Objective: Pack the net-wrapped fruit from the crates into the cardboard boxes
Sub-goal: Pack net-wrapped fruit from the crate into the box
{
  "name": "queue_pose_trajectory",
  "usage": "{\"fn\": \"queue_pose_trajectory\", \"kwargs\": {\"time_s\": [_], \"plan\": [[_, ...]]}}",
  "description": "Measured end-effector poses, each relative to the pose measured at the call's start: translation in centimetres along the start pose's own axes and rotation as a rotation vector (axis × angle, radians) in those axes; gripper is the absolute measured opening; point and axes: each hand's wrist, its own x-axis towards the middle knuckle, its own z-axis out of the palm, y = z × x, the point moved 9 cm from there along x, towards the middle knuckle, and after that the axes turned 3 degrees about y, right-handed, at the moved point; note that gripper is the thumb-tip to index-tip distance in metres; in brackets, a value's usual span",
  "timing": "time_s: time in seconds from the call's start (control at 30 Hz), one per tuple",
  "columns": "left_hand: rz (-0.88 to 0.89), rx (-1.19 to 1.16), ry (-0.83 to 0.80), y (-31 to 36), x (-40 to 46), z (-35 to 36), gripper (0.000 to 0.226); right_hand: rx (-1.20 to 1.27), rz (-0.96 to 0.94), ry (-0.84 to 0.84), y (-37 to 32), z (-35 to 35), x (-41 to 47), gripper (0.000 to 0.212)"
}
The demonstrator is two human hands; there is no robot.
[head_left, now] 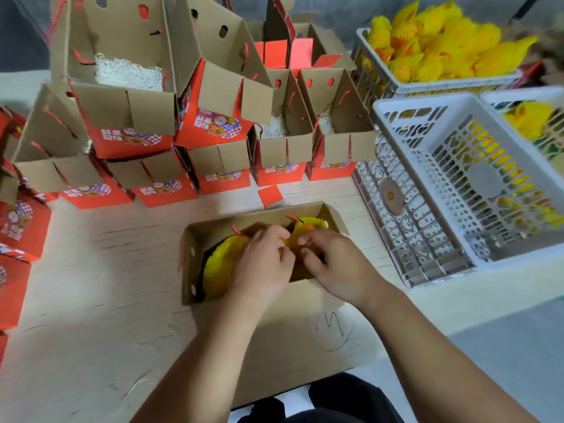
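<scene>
Both hands, the left (262, 264) and right (328, 264), worked with curled fingers, apparently pinching netting, over fruit (219, 267) in the box (195, 239); hard tugging risked tearing it.

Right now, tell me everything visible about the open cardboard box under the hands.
The open box is plain brown cardboard with its flaps up, a red rope handle at its far wall and oval holes in its left wall. It stands on the pale table. Inside lie yellow net-wrapped fruit. The left hand and right hand reach in over the fruit, fingers curled, blurred.
</scene>
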Motion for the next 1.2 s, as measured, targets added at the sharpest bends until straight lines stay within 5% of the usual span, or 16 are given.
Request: {"fn": "queue_pose_trajectory", "kwargs": {"time_s": [0.2, 0.5, 0.63, 0.7, 0.8, 0.87, 0.97, 1.07, 1.2], "plan": [[0.176, -0.37, -0.001, 12.5, 2.4, 7.0, 0.021, 0.127, 0.062, 0.415, 7.6, -11.9, -3.1, 0.021], [0.49, -0.373, -0.127, 36.3, 9.8, 24.3, 0.02, 0.161, 0.203, 0.72, 30.8, -33.5, -4.9, 0.023], [0.482, -0.305, -0.207, 45.2, 14.2, 33.0, 0.02, -0.021, 0.315, 0.584, 43.2, -41.8, -3.8, 0.021], [0.489, -0.272, -0.215, 48.9, 16.4, 36.6, 0.02, -0.126, 0.503, 0.294, 50.4, -43.5, -3.4, 0.032], [0.565, -0.125, -0.279, 54.1, 19.4, 42.1, 0.021, -0.504, 0.717, -0.377, 57.6, -41.7, -4.7, 0.074], [0.609, 0.031, -0.337, 55.4, 20.9, 45.4, 0.021, -0.713, 0.741, -0.537, 59.0, -41.2, -5.6, 0.09], [0.602, 0.316, -0.29, 54.0, 22.2, 48.1, 0.024, -0.728, 0.693, -0.5, 59.1, -41.3, -6.1, 0.103], [0.63, 0.339, -0.244, 53.8, 22.2, 48.8, 0.03, -0.642, 0.609, -0.384, 58.4, -43.6, -6.4, 0.085], [0.598, 0.307, -0.251, 54.0, 22.3, 48.6, 0.071, -0.11, 0.556, -0.091, 57.8, -47.8, -7.0, 0.06]]}}
